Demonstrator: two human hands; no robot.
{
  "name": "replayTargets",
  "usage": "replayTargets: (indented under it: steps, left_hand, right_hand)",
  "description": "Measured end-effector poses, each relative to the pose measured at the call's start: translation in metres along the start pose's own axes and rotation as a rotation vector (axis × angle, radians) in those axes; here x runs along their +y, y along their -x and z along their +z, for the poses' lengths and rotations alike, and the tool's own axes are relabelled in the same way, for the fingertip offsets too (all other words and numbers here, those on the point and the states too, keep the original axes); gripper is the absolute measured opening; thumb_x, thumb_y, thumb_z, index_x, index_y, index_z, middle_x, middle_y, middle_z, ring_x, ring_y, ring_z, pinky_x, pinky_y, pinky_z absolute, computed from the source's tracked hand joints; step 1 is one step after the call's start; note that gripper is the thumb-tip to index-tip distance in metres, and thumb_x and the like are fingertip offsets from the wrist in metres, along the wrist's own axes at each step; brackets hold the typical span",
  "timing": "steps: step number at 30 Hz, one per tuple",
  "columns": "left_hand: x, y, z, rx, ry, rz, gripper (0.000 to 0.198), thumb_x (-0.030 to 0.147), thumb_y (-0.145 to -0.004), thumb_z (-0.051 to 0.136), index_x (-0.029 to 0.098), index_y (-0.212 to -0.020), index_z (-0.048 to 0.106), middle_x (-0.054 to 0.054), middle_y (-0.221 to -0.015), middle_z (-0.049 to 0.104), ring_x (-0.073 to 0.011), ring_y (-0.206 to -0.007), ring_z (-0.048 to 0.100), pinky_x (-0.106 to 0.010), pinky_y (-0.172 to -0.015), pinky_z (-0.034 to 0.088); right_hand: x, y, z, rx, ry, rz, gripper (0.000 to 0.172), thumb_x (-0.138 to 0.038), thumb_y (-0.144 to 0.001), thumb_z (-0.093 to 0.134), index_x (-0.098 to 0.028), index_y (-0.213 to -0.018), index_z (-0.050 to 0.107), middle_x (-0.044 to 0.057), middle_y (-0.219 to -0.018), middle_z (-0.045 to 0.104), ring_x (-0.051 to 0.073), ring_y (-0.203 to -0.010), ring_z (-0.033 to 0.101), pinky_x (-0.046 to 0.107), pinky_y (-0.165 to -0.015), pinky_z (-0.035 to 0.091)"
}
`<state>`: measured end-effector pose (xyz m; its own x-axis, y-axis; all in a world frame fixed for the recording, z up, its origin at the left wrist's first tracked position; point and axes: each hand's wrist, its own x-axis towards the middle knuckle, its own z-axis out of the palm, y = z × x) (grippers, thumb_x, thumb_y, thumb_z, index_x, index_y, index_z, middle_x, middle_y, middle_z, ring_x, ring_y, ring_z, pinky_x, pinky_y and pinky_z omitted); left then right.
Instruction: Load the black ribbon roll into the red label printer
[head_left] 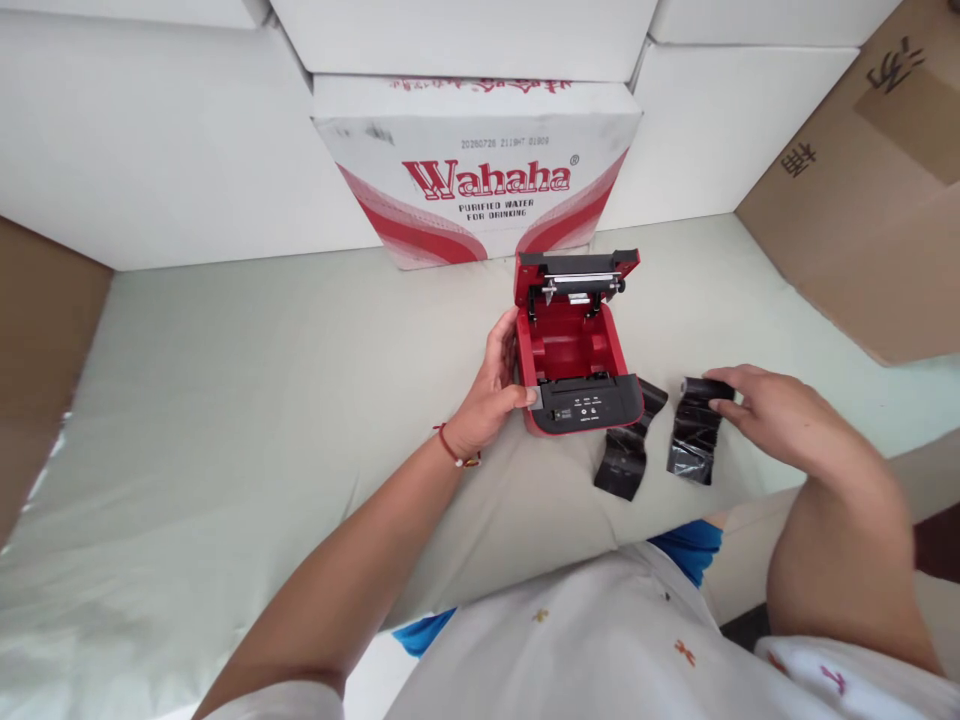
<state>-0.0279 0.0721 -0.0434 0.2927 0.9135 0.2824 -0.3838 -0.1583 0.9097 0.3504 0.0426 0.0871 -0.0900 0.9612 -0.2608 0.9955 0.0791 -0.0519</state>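
A small red and black label printer (pixel 574 350) sits on the cloth-covered surface with its lid raised, and its red inner bay shows no roll. My left hand (pixel 495 385) grips its left side, thumb on the front corner and fingers along the wall. Off to the printer's right, my right hand (pixel 765 405) pinches the upper end of a black glossy roll (pixel 696 430), whose loose strip hangs down toward me. Another black strip (pixel 626 455) lies wrinkled beside the printer, partly hidden behind its front right corner.
Behind the printer stands a white and red water carton (pixel 480 190), with white boxes (pixel 187 140) around it. A brown cardboard box (pixel 855 200) stands at the right, and another brown panel (pixel 45 360) at the left. Pale green cloth (pixel 262 400) covers the surface.
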Motion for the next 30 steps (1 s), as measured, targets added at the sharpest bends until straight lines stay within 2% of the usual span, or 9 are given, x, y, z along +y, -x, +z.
replayTargets:
  steps: [4, 8, 11, 15, 20, 23, 25, 27, 30]
  left_hand:
    - [0.003, 0.000, 0.000, 0.003, 0.014, -0.008, 0.106, 0.057, -0.084, 0.092, 0.046, -0.172, 0.034, -0.001, -0.189, 0.026, -0.0370, -0.177, 0.022, -0.059, -0.145, 0.022]
    - [0.003, 0.000, -0.001, 0.005, 0.012, -0.003, 0.106, 0.057, -0.082, 0.093, 0.047, -0.171, 0.035, 0.000, -0.189, 0.027, -0.0365, -0.177, 0.023, -0.058, -0.145, 0.024]
    - [0.002, 0.000, -0.001, 0.003, 0.003, -0.009, 0.107, 0.058, -0.083, 0.092, 0.047, -0.171, 0.034, -0.001, -0.189, 0.027, -0.0365, -0.177, 0.022, -0.058, -0.145, 0.023]
    - [0.001, -0.001, -0.001, 0.008, 0.014, -0.010, 0.110, 0.060, -0.080, 0.093, 0.045, -0.172, 0.034, -0.001, -0.189, 0.026, -0.0368, -0.178, 0.020, -0.058, -0.146, 0.020]
    - [0.004, -0.001, 0.001, 0.012, 0.042, -0.016, 0.106, 0.055, -0.082, 0.092, 0.044, -0.171, 0.036, -0.001, -0.189, 0.027, -0.0366, -0.177, 0.020, -0.058, -0.146, 0.019]
    - [0.006, -0.001, 0.001, 0.025, 0.072, -0.025, 0.106, 0.054, -0.079, 0.093, 0.044, -0.170, 0.039, -0.001, -0.188, 0.029, -0.0366, -0.177, 0.021, -0.057, -0.146, 0.019]
    - [0.006, -0.001, 0.001, 0.035, 0.092, -0.038, 0.108, 0.054, -0.077, 0.095, 0.044, -0.169, 0.041, -0.001, -0.187, 0.030, -0.0368, -0.177, 0.021, -0.056, -0.146, 0.020]
    - [0.006, -0.001, 0.002, 0.040, 0.104, -0.046, 0.108, 0.053, -0.076, 0.096, 0.044, -0.169, 0.041, -0.001, -0.187, 0.031, -0.0368, -0.177, 0.022, -0.056, -0.146, 0.021]
    - [0.005, -0.002, 0.002, 0.036, 0.103, -0.034, 0.105, 0.052, -0.078, 0.095, 0.044, -0.168, 0.041, -0.001, -0.188, 0.030, -0.0365, -0.177, 0.021, -0.056, -0.146, 0.021]
  right_hand:
    - [-0.026, -0.005, 0.020, 0.114, -0.159, -0.156, 0.044, -0.040, -0.104, 0.052, -0.024, -0.137, 0.078, 0.013, -0.142, 0.077, 0.034, -0.117, 0.077, 0.047, -0.096, 0.061]
    - [-0.044, -0.022, 0.033, 0.011, -0.115, -0.278, 0.035, -0.039, -0.100, 0.065, -0.022, -0.125, 0.083, 0.014, -0.122, 0.081, 0.036, -0.110, 0.070, 0.049, -0.094, 0.058]
    - [-0.045, -0.036, 0.041, 0.052, -0.130, -0.312, 0.034, -0.032, -0.098, 0.068, -0.022, -0.127, 0.083, 0.014, -0.117, 0.081, 0.034, -0.103, 0.064, 0.047, -0.092, 0.056]
    - [-0.042, -0.041, 0.037, 0.125, -0.152, -0.373, 0.034, -0.024, -0.096, 0.065, -0.022, -0.125, 0.083, 0.013, -0.122, 0.080, 0.032, -0.099, 0.058, 0.049, -0.094, 0.053]
    - [-0.064, -0.037, 0.027, 0.122, -0.170, -0.451, 0.034, -0.022, -0.097, 0.063, -0.021, -0.124, 0.084, 0.016, -0.116, 0.080, 0.033, -0.100, 0.060, 0.048, -0.088, 0.053]
    - [-0.071, -0.031, 0.014, 0.120, -0.241, -0.503, 0.034, -0.023, -0.099, 0.061, -0.023, -0.124, 0.084, 0.014, -0.117, 0.081, 0.033, -0.102, 0.065, 0.050, -0.091, 0.055]
    - [-0.066, -0.022, -0.004, 0.147, -0.373, -0.496, 0.033, -0.033, -0.102, 0.065, -0.027, -0.128, 0.083, 0.011, -0.121, 0.080, 0.029, -0.097, 0.069, 0.046, -0.088, 0.057]
    - [-0.059, -0.011, -0.029, 0.174, -0.495, -0.429, 0.034, -0.045, -0.101, 0.072, -0.031, -0.130, 0.083, 0.006, -0.104, 0.078, 0.022, -0.078, 0.064, 0.038, -0.072, 0.054]
    - [-0.061, -0.001, -0.064, 0.138, -0.593, -0.370, 0.041, -0.056, -0.095, 0.081, -0.033, -0.129, 0.085, -0.003, -0.069, 0.056, 0.016, -0.059, 0.046, 0.033, -0.057, 0.041]
